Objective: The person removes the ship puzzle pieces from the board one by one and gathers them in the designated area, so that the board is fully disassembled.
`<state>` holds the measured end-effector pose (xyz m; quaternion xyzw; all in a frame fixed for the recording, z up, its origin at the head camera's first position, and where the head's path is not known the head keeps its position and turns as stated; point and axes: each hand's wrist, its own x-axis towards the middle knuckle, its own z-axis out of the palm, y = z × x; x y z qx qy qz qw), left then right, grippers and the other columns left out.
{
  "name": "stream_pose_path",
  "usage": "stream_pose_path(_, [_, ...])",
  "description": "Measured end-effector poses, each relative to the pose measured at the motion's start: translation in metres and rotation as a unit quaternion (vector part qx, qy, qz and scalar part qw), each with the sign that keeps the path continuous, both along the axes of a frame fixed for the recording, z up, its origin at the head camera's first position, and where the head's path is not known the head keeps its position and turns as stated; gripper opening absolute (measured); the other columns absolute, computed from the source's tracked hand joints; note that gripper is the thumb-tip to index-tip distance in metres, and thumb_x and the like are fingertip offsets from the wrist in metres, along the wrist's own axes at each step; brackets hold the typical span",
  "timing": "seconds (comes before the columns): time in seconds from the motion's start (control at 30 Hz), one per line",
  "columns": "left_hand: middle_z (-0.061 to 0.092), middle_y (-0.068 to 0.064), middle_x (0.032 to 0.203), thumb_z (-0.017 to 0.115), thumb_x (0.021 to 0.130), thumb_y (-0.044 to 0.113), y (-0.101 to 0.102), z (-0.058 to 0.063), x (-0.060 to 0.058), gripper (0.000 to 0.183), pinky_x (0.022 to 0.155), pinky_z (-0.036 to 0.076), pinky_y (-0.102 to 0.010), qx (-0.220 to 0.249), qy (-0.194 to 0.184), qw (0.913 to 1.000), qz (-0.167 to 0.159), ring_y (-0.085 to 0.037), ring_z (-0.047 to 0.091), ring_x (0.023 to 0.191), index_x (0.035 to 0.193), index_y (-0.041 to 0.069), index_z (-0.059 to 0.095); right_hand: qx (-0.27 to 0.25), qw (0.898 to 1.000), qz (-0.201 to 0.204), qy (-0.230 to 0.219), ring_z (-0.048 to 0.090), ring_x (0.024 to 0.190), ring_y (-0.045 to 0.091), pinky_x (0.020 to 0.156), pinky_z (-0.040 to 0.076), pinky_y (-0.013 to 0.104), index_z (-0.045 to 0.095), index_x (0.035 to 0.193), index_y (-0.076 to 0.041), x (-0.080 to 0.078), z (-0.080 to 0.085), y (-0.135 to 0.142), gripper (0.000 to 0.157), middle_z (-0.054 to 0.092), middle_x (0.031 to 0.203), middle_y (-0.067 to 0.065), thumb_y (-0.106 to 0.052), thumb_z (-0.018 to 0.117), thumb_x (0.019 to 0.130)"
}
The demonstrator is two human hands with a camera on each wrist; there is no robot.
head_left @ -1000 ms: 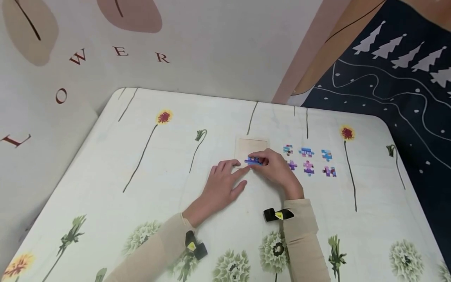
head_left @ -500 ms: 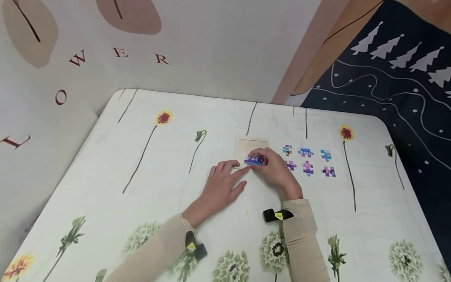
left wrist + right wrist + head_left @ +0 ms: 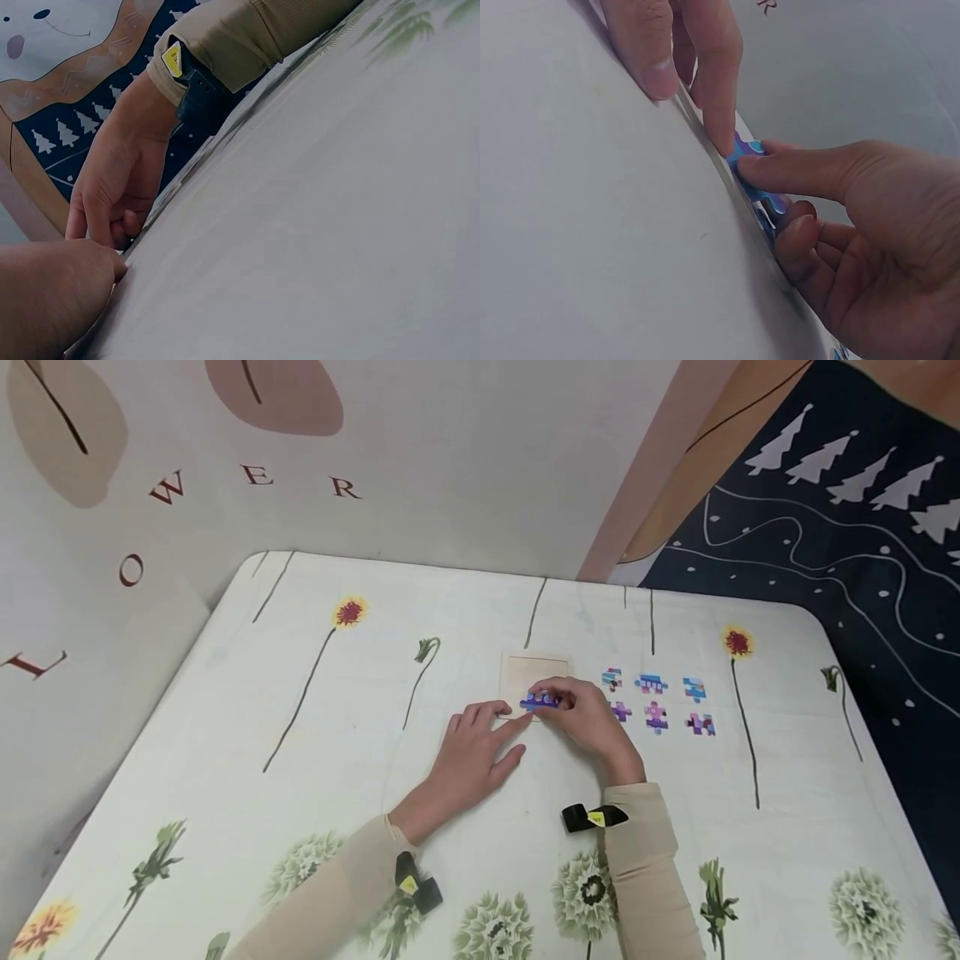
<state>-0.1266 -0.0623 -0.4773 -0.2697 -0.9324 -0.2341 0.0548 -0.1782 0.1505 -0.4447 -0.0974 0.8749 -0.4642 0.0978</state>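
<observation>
A shallow light wooden puzzle tray lies at the middle of the table in the head view. Over its near edge, my right hand pinches a blue and purple jigsaw piece between thumb and fingers. The right wrist view shows the same jigsaw piece low at the tray's edge, partly hidden by the right thumb. My left hand has its index finger stretched to the piece's left end at the tray's near edge, its other fingers near the tray's left corner. Whether the piece lies flat is hard to tell.
Right of the tray, several loose jigsaw pieces lie in two rows, among them a blue one and a pink one. The white flowered tablecloth spreads around them. A wall stands behind the table.
</observation>
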Motion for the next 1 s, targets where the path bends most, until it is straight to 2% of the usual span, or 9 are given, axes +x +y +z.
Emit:
stream_pose_path(0.33, [0.051, -0.008, 0.142, 0.058, 0.106, 0.035, 0.0000, -0.0002, -0.0004, 0.043, 0.090, 0.041, -0.047, 0.008, 0.002, 1.0000, -0.003, -0.032, 0.047, 0.126, 0.147, 0.024, 0.060, -0.045, 0.999, 0.008, -0.012, 0.047, 0.061, 0.018, 0.055, 0.040, 0.027, 0.076, 0.117, -0.008, -0.0012, 0.0010, 0.0023, 0.021, 0.058, 0.076, 0.008, -0.007, 0.073, 0.097])
stream_pose_path(1.0, [0.052, -0.008, 0.142, 0.059, 0.105, 0.036, 0.0002, -0.0001, -0.0017, 0.043, 0.091, 0.041, -0.048, 0.009, -0.008, 0.9999, -0.003, -0.032, 0.046, 0.128, 0.147, 0.025, 0.061, -0.066, 0.997, 0.008, -0.025, 0.048, 0.054, 0.019, 0.053, 0.041, 0.028, 0.076, 0.118, -0.010, -0.0021, -0.0006, 0.0051, 0.021, 0.057, 0.070, 0.008, -0.008, 0.072, 0.098])
